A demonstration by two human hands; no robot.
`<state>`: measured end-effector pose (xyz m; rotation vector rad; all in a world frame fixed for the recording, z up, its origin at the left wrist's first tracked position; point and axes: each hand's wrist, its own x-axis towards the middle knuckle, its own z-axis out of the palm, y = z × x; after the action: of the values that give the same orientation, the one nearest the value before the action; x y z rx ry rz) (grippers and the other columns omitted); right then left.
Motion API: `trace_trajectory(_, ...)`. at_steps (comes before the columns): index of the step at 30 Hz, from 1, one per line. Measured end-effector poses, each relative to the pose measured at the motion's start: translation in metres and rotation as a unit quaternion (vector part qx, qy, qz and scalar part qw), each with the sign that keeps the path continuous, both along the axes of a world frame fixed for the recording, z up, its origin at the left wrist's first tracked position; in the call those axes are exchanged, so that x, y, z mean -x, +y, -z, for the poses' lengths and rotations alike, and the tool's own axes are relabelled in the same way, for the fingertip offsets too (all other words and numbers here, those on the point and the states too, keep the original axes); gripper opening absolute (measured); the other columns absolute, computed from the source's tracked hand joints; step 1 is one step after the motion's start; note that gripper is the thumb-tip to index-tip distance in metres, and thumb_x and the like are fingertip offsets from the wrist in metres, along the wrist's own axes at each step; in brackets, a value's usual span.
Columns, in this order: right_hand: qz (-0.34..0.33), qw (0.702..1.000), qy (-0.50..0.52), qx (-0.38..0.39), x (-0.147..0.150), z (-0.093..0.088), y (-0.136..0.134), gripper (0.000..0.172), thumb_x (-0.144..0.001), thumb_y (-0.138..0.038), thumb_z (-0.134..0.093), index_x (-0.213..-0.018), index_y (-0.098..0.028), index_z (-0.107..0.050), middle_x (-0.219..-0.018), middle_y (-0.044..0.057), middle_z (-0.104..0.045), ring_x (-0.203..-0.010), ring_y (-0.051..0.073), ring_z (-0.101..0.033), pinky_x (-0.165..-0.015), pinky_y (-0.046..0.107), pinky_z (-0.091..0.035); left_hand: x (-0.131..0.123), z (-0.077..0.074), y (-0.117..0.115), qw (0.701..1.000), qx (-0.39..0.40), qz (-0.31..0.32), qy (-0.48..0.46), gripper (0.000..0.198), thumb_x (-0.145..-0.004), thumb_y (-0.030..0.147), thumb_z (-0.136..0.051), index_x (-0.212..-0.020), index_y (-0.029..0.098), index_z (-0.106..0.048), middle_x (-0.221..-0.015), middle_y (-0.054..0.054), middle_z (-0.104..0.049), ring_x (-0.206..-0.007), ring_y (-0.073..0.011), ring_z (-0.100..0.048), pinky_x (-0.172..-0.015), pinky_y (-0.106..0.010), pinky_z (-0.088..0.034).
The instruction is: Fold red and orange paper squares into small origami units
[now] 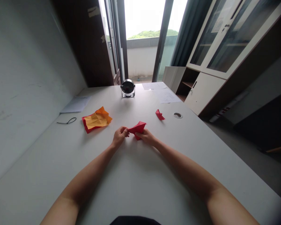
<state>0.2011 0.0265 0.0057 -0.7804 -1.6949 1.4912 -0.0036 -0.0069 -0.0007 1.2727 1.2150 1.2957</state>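
Between my two hands, over the middle of the white table, is a folded red paper with pointed corners. My left hand pinches its left tip between thumb and fingers. On the other side, my right hand grips the lower right part, thumb in front and the other fingers mostly hidden behind the paper. A small folded red paper piece lies beyond my right hand. To the left rest creased orange paper sheets on top of a red sheet.
A black round device on a silver stand is at the far end. White papers lie far right, another paper stack far left, by a black cable tie. A round hole pierces the table near its right edge.
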Motion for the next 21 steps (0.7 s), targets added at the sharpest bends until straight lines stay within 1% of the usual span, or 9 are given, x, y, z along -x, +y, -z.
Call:
trace_trajectory(4,-0.04,0.999,0.015,0.029,-0.003,-0.008,-0.003,0.048,-0.08,-0.053,-0.069,-0.104,-0.012,-0.07,-0.072,0.002,-0.06,-0.062,0.012,-0.05,-0.056,0.024,-0.039,0.0,-0.001,0.0,1.0,0.001,0.01,0.004,0.041,-0.084,0.053,-0.062,-0.091,0.013,-0.063,-0.073,-0.005,-0.069,-0.061,-0.0161,-0.066,-0.062,-0.028,-0.053)
trace_trajectory(8,-0.036,0.999,0.009,0.026,-0.006,-0.01,-0.005,0.047,-0.083,-0.055,-0.064,-0.104,-0.013,-0.068,-0.084,0.006,-0.065,-0.072,0.015,-0.057,-0.063,0.026,-0.044,-0.001,-0.002,0.001,1.0,0.005,0.0,0.008,0.037,-0.083,0.05,-0.063,-0.09,0.014,-0.063,-0.074,-0.004,-0.069,-0.06,-0.0156,-0.067,-0.061,-0.027,-0.051)
trace_trajectory(10,-0.042,0.999,0.007,0.016,-0.006,-0.009,-0.004,0.045,-0.082,-0.054,-0.065,-0.103,-0.014,-0.068,-0.087,0.006,-0.067,-0.075,0.017,-0.059,-0.065,0.026,-0.046,-0.001,-0.002,0.002,1.0,0.008,-0.003,0.005,0.035,-0.082,0.048,-0.064,-0.089,0.014,-0.063,-0.073,-0.003,-0.068,-0.059,-0.0152,-0.066,-0.06,-0.026,-0.05)
trace_trajectory(12,-0.048,0.999,0.005,0.006,-0.006,-0.006,-0.003,0.043,-0.08,-0.052,-0.068,-0.101,-0.015,-0.069,-0.087,0.006,-0.067,-0.075,0.018,-0.061,-0.066,0.028,-0.047,0.0,-0.002,0.002,1.0,0.008,-0.005,0.0,0.033,-0.081,0.046,-0.064,-0.087,0.014,-0.063,-0.071,-0.002,-0.067,-0.058,-0.0148,-0.065,-0.059,-0.026,-0.049)
trace_trajectory(15,-0.044,0.999,-0.005,0.003,-0.006,-0.004,-0.003,0.037,-0.078,-0.049,-0.068,-0.093,-0.015,-0.069,-0.08,0.005,-0.067,-0.071,0.018,-0.06,-0.064,0.028,-0.047,0.001,0.001,0.004,1.0,0.008,-0.005,-0.013,0.03,-0.079,0.044,-0.067,-0.084,0.014,-0.063,-0.07,-0.002,-0.067,-0.058,-0.0137,-0.063,-0.059,-0.025,-0.049)
trace_trajectory(17,-0.022,1.0,-0.003,-0.004,-0.007,-0.005,-0.002,0.036,-0.081,-0.05,-0.064,-0.087,-0.015,-0.069,-0.076,0.004,-0.066,-0.069,0.018,-0.058,-0.063,0.028,-0.046,0.002,0.003,0.005,1.0,0.01,-0.008,-0.022,0.03,-0.078,0.043,-0.068,-0.085,0.014,-0.063,-0.071,-0.002,-0.067,-0.058,-0.013,-0.062,-0.059,-0.025,-0.048)
trace_trajectory(18,0.0,1.0,0.002,-0.011,-0.008,-0.006,-0.001,0.037,-0.083,-0.051,-0.061,-0.084,-0.015,-0.068,-0.075,0.004,-0.065,-0.068,0.017,-0.058,-0.063,0.028,-0.046,0.003,0.003,0.005,1.0,0.009,-0.012,-0.026,0.03,-0.078,0.043,-0.069,-0.086,0.014,-0.063,-0.072,-0.003,-0.068,-0.059,-0.0129,-0.061,-0.059,-0.025,-0.048)
trace_trajectory(21,0.105,0.994,0.01,-0.039,-0.012,-0.007,0.004,0.041,-0.089,-0.053,-0.051,-0.075,-0.016,-0.063,-0.072,0.003,-0.062,-0.067,0.016,-0.056,-0.064,0.028,-0.045,0.003,0.004,0.005,0.999,-0.002,-0.027,-0.031,0.032,-0.078,0.044,-0.069,-0.089,0.014,-0.063,-0.073,-0.003,-0.068,-0.061,-0.0132,-0.061,-0.059,-0.026,-0.049)
